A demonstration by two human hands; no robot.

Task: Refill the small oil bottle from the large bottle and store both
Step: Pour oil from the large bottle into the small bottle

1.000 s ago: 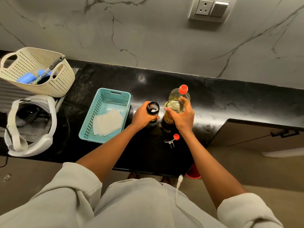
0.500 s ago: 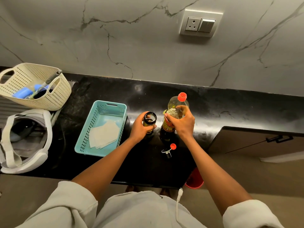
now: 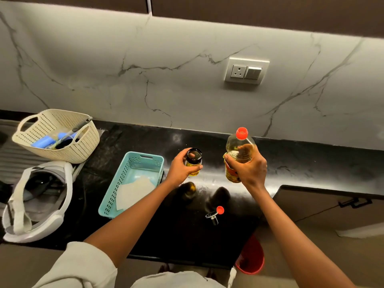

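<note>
My left hand (image 3: 180, 169) grips the small oil bottle (image 3: 193, 160), a short glass bottle with a dark open mouth and yellow oil inside. It is held above the black counter (image 3: 145, 142). My right hand (image 3: 248, 167) holds the large oil bottle (image 3: 239, 150) upright by its middle, also lifted off the counter; its red cap (image 3: 241, 133) is on. The small bottle's spout lid (image 3: 214, 214), metal with a red tip, lies on the counter below and between my hands.
A teal basket (image 3: 133, 163) with folded cloths sits left of my hands. A cream basket (image 3: 56, 135) holding blue items stands at far left, above a white headset (image 3: 35, 200). A red bucket (image 3: 251, 258) stands on the floor. A cabinet door (image 3: 332, 206) is at right.
Both bottles have risen off the counter and moved apart. The camera has tilted up, showing more wall.
</note>
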